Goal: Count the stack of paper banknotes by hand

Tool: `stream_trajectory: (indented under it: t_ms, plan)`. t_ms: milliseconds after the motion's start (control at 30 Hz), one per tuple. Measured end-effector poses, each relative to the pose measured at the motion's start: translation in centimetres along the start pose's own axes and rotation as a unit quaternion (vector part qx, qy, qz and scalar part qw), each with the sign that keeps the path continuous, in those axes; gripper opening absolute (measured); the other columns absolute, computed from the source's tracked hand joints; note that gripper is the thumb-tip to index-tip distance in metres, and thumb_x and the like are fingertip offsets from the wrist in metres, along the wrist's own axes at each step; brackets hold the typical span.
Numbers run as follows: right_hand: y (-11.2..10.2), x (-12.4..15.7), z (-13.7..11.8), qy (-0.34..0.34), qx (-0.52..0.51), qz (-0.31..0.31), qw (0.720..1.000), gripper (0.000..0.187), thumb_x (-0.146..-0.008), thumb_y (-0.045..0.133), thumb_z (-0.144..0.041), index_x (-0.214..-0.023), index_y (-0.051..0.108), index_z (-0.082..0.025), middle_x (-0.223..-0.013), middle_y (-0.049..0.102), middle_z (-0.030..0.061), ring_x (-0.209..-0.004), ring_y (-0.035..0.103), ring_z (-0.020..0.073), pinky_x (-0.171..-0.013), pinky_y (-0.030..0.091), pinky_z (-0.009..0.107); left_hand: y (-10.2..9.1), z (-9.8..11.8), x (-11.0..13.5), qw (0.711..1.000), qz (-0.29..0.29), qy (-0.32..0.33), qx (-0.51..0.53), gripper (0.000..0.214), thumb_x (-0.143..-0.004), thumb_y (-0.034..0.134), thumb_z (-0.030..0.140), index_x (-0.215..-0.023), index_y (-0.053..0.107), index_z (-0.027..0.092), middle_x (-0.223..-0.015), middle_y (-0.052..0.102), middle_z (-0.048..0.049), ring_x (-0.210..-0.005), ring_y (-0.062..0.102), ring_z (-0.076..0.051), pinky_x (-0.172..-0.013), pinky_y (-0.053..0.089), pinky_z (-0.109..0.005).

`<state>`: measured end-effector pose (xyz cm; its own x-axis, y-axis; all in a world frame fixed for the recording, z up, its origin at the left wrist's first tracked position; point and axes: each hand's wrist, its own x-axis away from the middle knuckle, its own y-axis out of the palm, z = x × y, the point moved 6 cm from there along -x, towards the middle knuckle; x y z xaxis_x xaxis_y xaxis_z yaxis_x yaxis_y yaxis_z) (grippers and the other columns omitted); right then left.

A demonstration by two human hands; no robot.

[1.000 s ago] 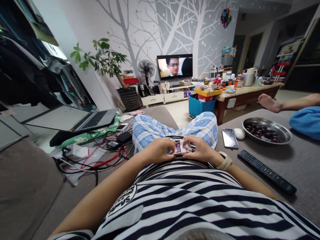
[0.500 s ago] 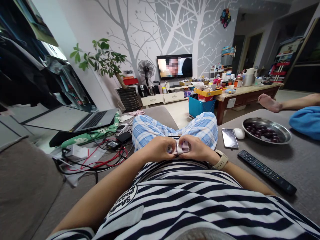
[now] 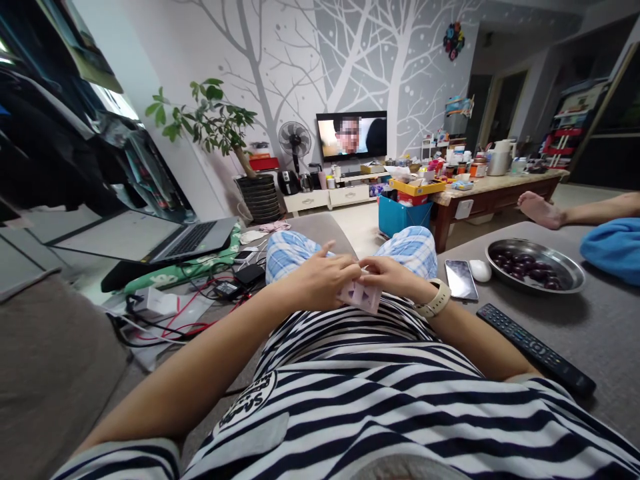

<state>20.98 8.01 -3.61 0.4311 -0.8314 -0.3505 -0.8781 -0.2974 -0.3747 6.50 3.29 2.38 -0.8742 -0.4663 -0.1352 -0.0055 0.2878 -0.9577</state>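
My left hand (image 3: 327,281) is above my lap, its fingers bent around a small stack of what look like playing cards (image 3: 369,298). One of its fingers sticks up away from the others. From the other side my right hand (image 3: 389,275), with a pale watch on its wrist, grips the far edge of the same cards. The cards are pale pinkish with dark marks, tilted towards me, and partly covered by my fingers. Both hands nearly touch over blue checked trousers (image 3: 407,248).
On the right lie a phone (image 3: 461,279), a white mouse (image 3: 480,271), a remote control (image 3: 537,348) and a steel bowl (image 3: 575,283) of dark round fruit. Another person's bare foot (image 3: 540,209) is beyond. A laptop (image 3: 197,239) and tangled cables (image 3: 193,327) occupy the left.
My left hand has turned over the cards, its back now upward. The cards, earlier bent between both hands, now lie flatter and tilt lower. My right hand has moved slightly up and right.
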Motion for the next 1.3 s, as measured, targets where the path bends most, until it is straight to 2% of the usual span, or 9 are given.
stream_trajectory:
  t_ms: [133,233,300,367,500,733,900,1133,1300]
  plan:
    - [-1.3,0.2,2.5,0.039,-0.181,0.125,0.975,0.035,-0.07,0.083,-0.048,-0.083,0.074,-0.017,-0.073,0.073,0.0016,-0.066,0.064,0.0186,-0.064,0.05,0.031,-2.4,-1.2,-0.4,0.971,0.217,-0.085,0.053,0.06,-0.075,0.084,0.033,-0.131,0.061,0.029,-0.163,0.044,-0.0123,-0.155,0.031,-0.04,-0.126,0.012,-0.065]
    - [-3.3,2.3,3.8,-0.003,-0.259,0.308,0.915,0.039,-0.068,0.084,-0.051,-0.086,0.069,-0.02,-0.081,0.075,0.0019,-0.074,0.067,0.02,-0.072,0.054,0.034,-1.6,-3.3,-0.6,0.809,0.411,-0.273,0.319,0.072,-0.079,0.079,0.041,-0.144,0.05,0.028,-0.159,0.045,-0.0159,-0.14,0.05,-0.036,-0.111,0.044,-0.056]
    - [-4.0,3.9,4.1,-0.047,-0.248,0.382,0.889,0.038,-0.075,0.081,-0.05,-0.097,0.068,-0.022,-0.092,0.076,0.0029,-0.083,0.069,0.0213,-0.079,0.055,0.035,1.6,-3.1,-2.7,0.684,0.354,-0.352,0.532,0.075,-0.08,0.077,0.044,-0.146,0.047,0.028,-0.15,0.053,-0.0167,-0.124,0.061,-0.033,-0.093,0.056,-0.047]
    - [-4.2,4.9,4.1,-0.078,-0.209,0.397,0.89,0.035,-0.082,0.077,-0.049,-0.101,0.066,-0.023,-0.095,0.076,0.0038,-0.087,0.07,0.0227,-0.08,0.056,0.036,4.1,-1.4,-5.5,0.6,0.238,-0.373,0.667,0.066,-0.076,0.078,0.041,-0.136,0.055,0.027,-0.14,0.062,-0.0149,-0.115,0.065,-0.031,-0.08,0.058,-0.038]
    - [-5.1,6.1,5.1,-0.096,-0.166,0.411,0.891,0.032,-0.085,0.076,-0.049,-0.098,0.064,-0.023,-0.088,0.073,0.0032,-0.081,0.067,0.0225,-0.075,0.056,0.036,4.1,0.6,-9.9,0.556,0.193,-0.296,0.753,0.035,-0.078,0.072,0.029,-0.113,0.067,0.024,-0.114,0.074,-0.0076,-0.108,0.068,-0.025,-0.075,0.058,-0.03]
    - [-6.6,5.4,7.3,-0.113,-0.165,0.372,0.906,0.024,-0.085,0.072,-0.044,-0.095,0.065,-0.024,-0.093,0.071,0.0033,-0.092,0.065,0.0242,-0.087,0.056,0.041,6.4,0.6,-12.0,0.472,0.222,-0.257,0.813,0.035,-0.082,0.079,0.039,-0.112,0.07,0.023,-0.103,0.078,-0.0072,-0.087,0.074,-0.021,-0.07,0.062,-0.03]
    - [-5.8,4.3,7.0,-0.1,-0.13,0.373,0.913,0.027,-0.083,0.071,-0.042,-0.104,0.066,-0.026,-0.108,0.071,0.0054,-0.107,0.064,0.027,-0.095,0.055,0.043,9.3,1.0,-11.1,0.481,0.235,-0.233,0.812,0.048,-0.082,0.08,0.055,-0.109,0.073,0.016,-0.103,0.08,-0.014,-0.087,0.077,-0.027,-0.082,0.063,-0.041]
    - [-6.0,6.3,3.9,-0.113,-0.209,0.381,0.894,0.03,-0.086,0.072,-0.046,-0.106,0.072,-0.023,-0.107,0.077,0.0064,-0.103,0.07,0.0265,-0.098,0.055,0.043,10.9,3.5,-10.6,0.581,0.159,-0.234,0.763,0.066,-0.066,0.083,0.074,-0.095,0.077,0.015,-0.087,0.078,-0.01,-0.081,0.075,-0.028,-0.073,0.062,-0.04]
    - [-4.4,8.5,4.0,-0.101,-0.253,0.44,0.856,0.032,-0.087,0.071,-0.053,-0.099,0.07,-0.023,-0.096,0.078,0.006,-0.09,0.073,0.0246,-0.091,0.057,0.044,10.3,4.8,-9.4,0.656,0.154,-0.226,0.704,0.058,-0.075,0.074,0.074,-0.086,0.077,0.017,-0.077,0.074,-0.0064,-0.078,0.07,-0.025,-0.071,0.057,-0.033]
